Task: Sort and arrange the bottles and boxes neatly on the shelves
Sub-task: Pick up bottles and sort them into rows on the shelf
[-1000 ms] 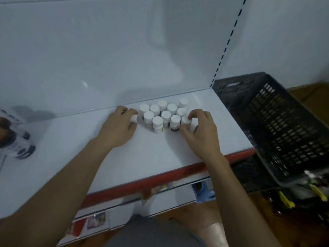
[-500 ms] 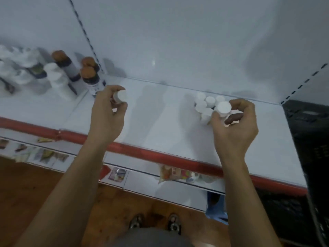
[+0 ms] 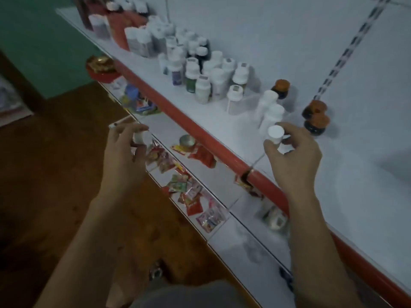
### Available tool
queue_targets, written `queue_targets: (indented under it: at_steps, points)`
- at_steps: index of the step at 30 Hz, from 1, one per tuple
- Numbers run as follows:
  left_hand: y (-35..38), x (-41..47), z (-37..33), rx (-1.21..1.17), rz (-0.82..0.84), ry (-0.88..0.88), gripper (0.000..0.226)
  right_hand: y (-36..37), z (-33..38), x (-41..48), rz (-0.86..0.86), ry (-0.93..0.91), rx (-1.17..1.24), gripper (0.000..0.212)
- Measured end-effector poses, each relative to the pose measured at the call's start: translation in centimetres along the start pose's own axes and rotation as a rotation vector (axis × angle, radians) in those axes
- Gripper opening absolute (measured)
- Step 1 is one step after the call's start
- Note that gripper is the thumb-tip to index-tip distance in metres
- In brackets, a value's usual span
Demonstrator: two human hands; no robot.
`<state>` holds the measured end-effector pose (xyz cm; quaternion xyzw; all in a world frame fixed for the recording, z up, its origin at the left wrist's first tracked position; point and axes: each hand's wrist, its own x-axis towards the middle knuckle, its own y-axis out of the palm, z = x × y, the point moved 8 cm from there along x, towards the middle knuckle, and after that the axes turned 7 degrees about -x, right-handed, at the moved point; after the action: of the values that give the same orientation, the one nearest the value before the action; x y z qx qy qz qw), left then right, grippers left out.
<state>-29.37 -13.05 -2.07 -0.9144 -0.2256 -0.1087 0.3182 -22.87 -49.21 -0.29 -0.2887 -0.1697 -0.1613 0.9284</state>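
My right hand [image 3: 293, 156] grips a small white-capped bottle [image 3: 275, 134] just above the white shelf [image 3: 347, 174], beside two tall white bottles [image 3: 268, 110]. My left hand [image 3: 124, 154] holds another small white bottle [image 3: 140, 136] out in front of the shelf's red edge [image 3: 200, 132], over the floor; a thin white stick [image 3: 120, 122] shows at its fingertips. Many white-capped bottles [image 3: 209, 78] crowd the shelf to the left. Three dark bottles with brown caps [image 3: 314, 116] stand near the back wall.
A lower shelf [image 3: 222, 181] holds colourful packets [image 3: 189, 192] and a small tin [image 3: 186, 141]. Red and larger containers [image 3: 117, 25] sit at the shelf's far left. A slotted upright [image 3: 347, 52] runs up the back wall. Wooden floor [image 3: 55, 163] lies below left.
The view has swung left from the small bottle cluster to the crowded shelf section. Both hands carried their bottles leftward; the right one now hovers by the tall white bottles.
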Motion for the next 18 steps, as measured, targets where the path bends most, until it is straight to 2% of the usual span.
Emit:
queue_targets:
  at_steps: [7,12,18]
  points:
    - [-15.9,8.1,10.1,0.11,-0.144,-0.008,0.039,22.6,13.1,1.4,0.371,-0.157,0.131,0.033]
    - [-25.8,10.7,18.6,0.161,-0.243,-0.137,0.035,36.1,21.2,0.6,0.726,-0.394,-0.005,0.034]
    - [-31.0,13.1,28.5,0.187,-0.32,-0.27,0.035,49.3,25.1,2.9,0.827,-0.385,-0.035,0.033]
